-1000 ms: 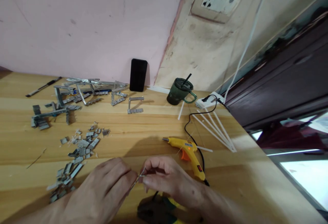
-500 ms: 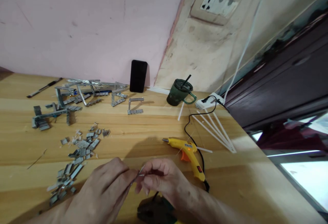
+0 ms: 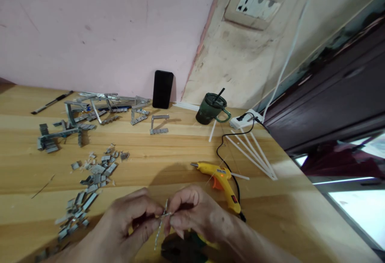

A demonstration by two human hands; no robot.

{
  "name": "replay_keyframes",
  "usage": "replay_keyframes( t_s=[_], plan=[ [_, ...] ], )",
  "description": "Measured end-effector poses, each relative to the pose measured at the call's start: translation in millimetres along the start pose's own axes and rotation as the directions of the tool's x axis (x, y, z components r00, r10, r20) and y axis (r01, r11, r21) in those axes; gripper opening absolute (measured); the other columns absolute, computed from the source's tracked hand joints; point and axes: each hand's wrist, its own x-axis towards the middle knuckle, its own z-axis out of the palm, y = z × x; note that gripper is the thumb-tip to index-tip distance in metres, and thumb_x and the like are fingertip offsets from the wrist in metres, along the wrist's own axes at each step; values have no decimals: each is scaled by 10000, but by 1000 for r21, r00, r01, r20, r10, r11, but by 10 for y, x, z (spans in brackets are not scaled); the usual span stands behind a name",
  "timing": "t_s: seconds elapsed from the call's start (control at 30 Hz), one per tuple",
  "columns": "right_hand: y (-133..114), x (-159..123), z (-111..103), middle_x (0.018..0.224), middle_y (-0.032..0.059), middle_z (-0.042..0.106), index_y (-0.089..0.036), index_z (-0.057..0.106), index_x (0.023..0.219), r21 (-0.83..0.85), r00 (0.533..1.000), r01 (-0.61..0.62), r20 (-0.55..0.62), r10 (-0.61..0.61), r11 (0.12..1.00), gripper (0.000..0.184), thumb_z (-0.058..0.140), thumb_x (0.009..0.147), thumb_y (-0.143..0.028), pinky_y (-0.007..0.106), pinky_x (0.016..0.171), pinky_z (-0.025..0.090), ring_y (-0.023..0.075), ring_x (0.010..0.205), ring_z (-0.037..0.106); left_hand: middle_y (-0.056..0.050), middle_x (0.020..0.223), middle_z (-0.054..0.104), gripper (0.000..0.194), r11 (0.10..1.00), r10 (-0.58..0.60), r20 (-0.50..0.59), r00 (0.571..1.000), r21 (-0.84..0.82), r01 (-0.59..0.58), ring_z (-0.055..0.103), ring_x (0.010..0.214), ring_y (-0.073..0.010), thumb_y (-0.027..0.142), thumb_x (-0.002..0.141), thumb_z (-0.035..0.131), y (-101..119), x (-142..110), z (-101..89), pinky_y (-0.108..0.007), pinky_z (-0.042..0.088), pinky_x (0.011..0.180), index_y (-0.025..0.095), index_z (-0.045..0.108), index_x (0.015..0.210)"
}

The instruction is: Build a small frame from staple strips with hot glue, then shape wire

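At the lower centre of the frame, a thin silvery twisted wire (image 3: 158,233) slants upright between the two hands, with a short crosspiece (image 3: 165,215) jutting to either side near its upper part. The left hand (image 3: 118,221) pinches the crosspiece's left end between thumb and forefinger, and the right hand (image 3: 206,215) has its thumb and forefinger closed on the other end. Just below the right hand, partly covered by it, lie dark-headed pliers (image 3: 177,248) at the bottom edge.

To the right of centre, a yellow glue gun (image 3: 221,176) rests on its side on the wooden table (image 3: 180,146), its small orange light lit. White glue sticks (image 3: 252,154) fan out beyond it, near a white power strip (image 3: 246,119). A green lidded mug (image 3: 209,110) stands at upper centre, and a black smartphone (image 3: 163,89) leans against the wall to its left. Loose grey metal pieces (image 3: 98,169) are scattered at lower left; above them sit angular metal frames (image 3: 58,135), with a pen (image 3: 51,103) farther up.
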Motion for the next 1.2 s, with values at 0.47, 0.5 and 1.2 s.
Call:
replay_keyframes(
  t_s=[0.47,0.5,1.2],
  plan=[
    [73,-2,-44,496,-17,635,-124,655,602,35,999,-46,-3,46,998,278,831,515,-320,143,417,394,61,427,574,20,526,612,146,663,-478,94,873,-613,429,477,476,-105,266,633,679,64,47,198,-213,315,474,181,564,606],
    [80,-4,-39,482,-22,627,-125,648,595,47,999,-43,-7,43,998,282,834,508,-317,145,419,396,68,431,580,14,534,616,159,666,-468,103,878,-612,427,485,484,-112,284,640,678,49,46,202,-217,318,479,181,561,613],
    [107,-2,-87,480,-18,597,-113,667,626,17,999,-32,-4,32,999,228,796,572,-293,154,434,405,75,442,578,19,582,589,165,737,-385,122,915,-556,385,494,558,-117,297,716,655,-166,17,199,-215,363,532,178,603,615]
  ],
)
